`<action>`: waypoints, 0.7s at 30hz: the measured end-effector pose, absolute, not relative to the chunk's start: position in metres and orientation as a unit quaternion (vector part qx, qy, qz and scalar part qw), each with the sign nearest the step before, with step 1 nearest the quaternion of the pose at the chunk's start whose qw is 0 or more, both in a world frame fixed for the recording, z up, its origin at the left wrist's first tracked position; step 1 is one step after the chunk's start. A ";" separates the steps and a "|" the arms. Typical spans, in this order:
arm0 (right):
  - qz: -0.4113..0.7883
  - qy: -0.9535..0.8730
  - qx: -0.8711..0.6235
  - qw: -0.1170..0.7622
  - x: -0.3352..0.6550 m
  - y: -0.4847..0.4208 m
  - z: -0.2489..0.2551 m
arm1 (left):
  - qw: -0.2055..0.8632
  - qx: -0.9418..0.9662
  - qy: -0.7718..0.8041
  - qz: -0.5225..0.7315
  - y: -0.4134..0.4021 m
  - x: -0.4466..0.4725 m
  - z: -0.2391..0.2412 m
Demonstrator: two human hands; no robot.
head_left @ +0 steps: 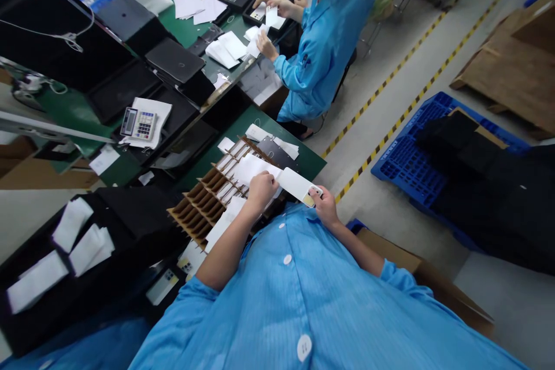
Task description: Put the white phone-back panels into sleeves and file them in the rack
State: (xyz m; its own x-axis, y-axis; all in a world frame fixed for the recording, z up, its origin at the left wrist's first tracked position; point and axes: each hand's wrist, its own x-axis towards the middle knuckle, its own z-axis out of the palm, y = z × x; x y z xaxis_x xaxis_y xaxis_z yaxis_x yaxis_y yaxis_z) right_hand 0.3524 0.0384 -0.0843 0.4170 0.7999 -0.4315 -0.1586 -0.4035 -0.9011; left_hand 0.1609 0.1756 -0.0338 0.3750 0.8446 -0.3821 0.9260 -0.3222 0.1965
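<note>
**White panel (297, 182) in hand; cardboard divider (191, 214) looks part-filled**

On my head view, the right hand (326, 207) has its fingers closed on the panel at the end with the dark, camera-like spots. The left hand (261, 191) is at the opposite end, fingers curled; I cannot tell whether they pinch the panel or the loose white sheet (248, 166) beside them. The panel is held in front of the body, just beside the divider and outside its slots.

Progress, my judgement: somewhere midway. Slots toward the far side carry white strips (225, 191); those on the left show brown partitions and shadow, so I log them as probably unfilled, depth too dark to confirm. The piece in hand remains to be dealt with. More white packets (91, 250) lie at left on a black surface (139, 211). On the green table (310, 162), beyond the divider, lies a dark plate (274, 152).
</note>
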 end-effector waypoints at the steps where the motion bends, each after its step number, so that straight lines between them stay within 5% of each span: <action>1: 0.487 -0.243 -0.682 0.489 0.350 0.039 -0.085 | 0.192 0.807 0.549 -0.100 0.173 0.161 -0.033; 21: 0.643 -0.200 -0.562 0.481 0.319 0.075 -0.089 | 0.132 0.858 0.493 -0.057 0.145 0.154 -0.034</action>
